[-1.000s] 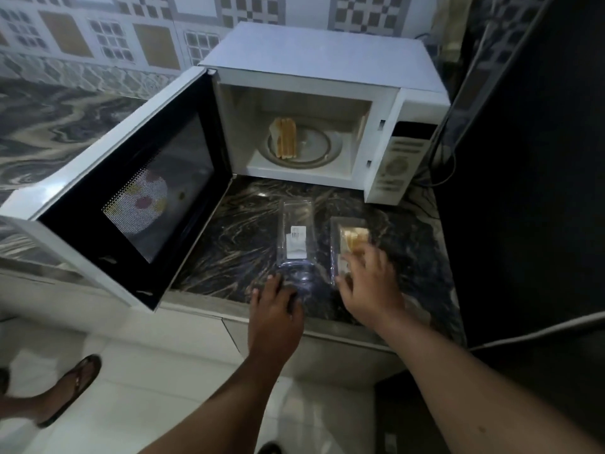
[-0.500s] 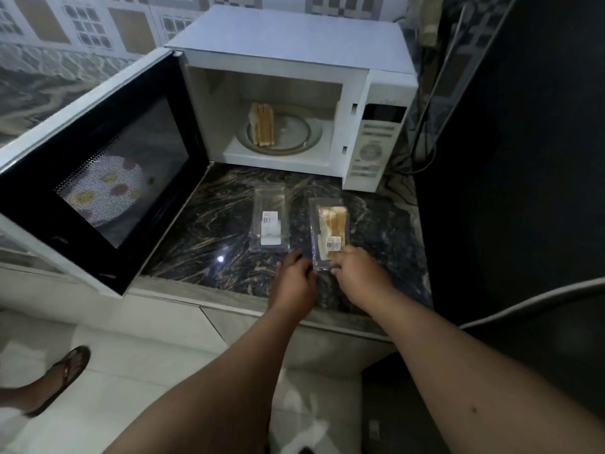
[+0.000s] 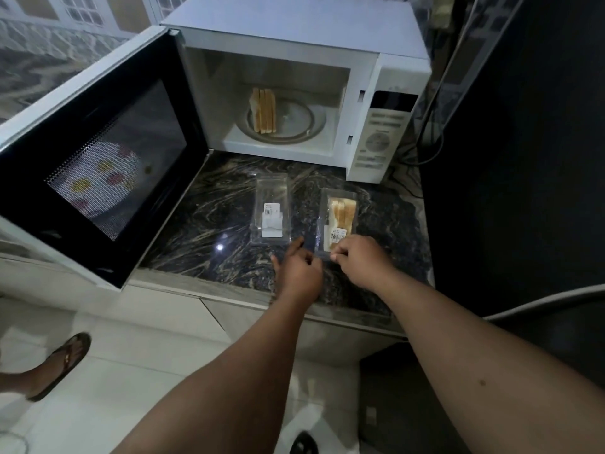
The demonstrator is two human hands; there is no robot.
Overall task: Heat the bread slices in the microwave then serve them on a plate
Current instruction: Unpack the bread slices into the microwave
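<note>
The white microwave (image 3: 386,132) stands open, and a few bread slices (image 3: 263,109) stand on edge on the left of its glass turntable (image 3: 294,121). On the dark marble counter (image 3: 212,224) lie two clear plastic packs: an empty one with a white label (image 3: 271,208), and to its right a bread pack (image 3: 339,214) holding more slices. My left hand (image 3: 299,267) and my right hand (image 3: 361,262) are side by side at the near end of the bread pack, the fingers of both pinched on its edge.
The microwave door (image 3: 98,165) swings far out to the left over the counter edge; a white flowered plate (image 3: 98,181) shows through its mesh window. Cables (image 3: 422,152) hang right of the microwave beside a dark wall. A sandalled foot (image 3: 62,362) stands on the floor at left.
My left hand left the empty pack and moved right to the bread pack's near end. My right hand slid back from on top of the slices to that same edge.
</note>
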